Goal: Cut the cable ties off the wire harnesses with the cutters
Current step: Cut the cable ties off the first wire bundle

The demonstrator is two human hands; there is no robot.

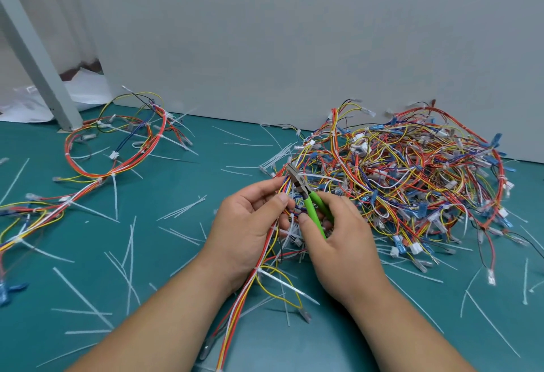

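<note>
- You are holding a bundled wire harness of red, yellow, white and blue leads (250, 286) in front of you, low over the worktop. Your left hand (250, 224) is curling its fingers and thumb round the bundle.
- Your right hand (338, 239) is gripping the green-handled metal cutters (304, 195), fingers wrapped about both handles. The nose is pointing up and away, right at a thin white plastic cable tie (321, 177). Whether the jaws are biting it yet, you cannot tell from here.
- This harness is looking only partly done: more white ties are showing on it below your hands.
- A big tangled heap of multicoloured harnesses with blue and white connectors (412, 180) is lying just to the right, against the wall. A few white ties are showing in it, so it is probably waiting for more work.
- A looped red-and-orange harness (112, 150) is lying well apart on the left, its ties on with long tails sticking out, so that one is looking untouched.
- Many loose white tie strips (82, 295) are lying scattered over the teal worktop (176, 253), so by the look of it a good share is done and a good deal is left.
- No bin, box or tray is showing; the offcuts are lying loose.
</note>
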